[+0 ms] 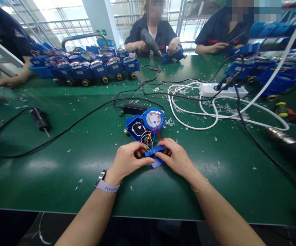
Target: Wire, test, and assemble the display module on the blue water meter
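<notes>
Left grip and right grip both narrow, pinching a blue plastic strip between them. Just past the grips, coloured wires run up into a blue water meter housing, flat on the green desk, dial facing up. Just beyond it, a black power adapter. Farther right of the grips, a white power strip. Well ahead, a row of blue water meters; past it, a co-worker's hands hold a dark power tool.

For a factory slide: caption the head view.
Left hand and right hand grip a blue part beside a wired water meter.
</notes>
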`<state>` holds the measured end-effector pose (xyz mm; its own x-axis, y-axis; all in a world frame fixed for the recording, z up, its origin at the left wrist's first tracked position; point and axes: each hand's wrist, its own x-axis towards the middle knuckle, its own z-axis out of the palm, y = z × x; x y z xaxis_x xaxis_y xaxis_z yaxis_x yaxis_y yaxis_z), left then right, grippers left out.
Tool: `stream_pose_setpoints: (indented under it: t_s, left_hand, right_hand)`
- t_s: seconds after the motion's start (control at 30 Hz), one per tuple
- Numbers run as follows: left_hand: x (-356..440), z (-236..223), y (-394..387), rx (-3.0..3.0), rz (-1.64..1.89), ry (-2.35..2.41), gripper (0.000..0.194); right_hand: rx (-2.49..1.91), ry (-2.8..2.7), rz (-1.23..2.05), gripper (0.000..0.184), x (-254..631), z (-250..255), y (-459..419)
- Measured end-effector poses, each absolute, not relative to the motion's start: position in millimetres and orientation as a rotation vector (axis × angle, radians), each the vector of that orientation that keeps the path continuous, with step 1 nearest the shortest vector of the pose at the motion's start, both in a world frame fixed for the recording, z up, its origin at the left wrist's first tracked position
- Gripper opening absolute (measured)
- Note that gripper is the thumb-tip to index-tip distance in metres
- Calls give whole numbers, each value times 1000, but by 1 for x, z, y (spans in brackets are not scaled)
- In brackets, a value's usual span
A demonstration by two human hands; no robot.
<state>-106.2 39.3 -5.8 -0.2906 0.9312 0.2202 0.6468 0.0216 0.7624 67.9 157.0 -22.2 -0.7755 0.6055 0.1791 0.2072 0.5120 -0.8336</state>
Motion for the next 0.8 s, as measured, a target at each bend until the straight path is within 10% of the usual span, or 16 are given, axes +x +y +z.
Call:
stream_pose_setpoints:
  t_s: [0.8]
  left_hand:
    - [-82, -7, 42, 1166, 1256, 1721, 28]
  right_hand:
    - [-762, -1601, 1573, 45, 71, -15, 156]
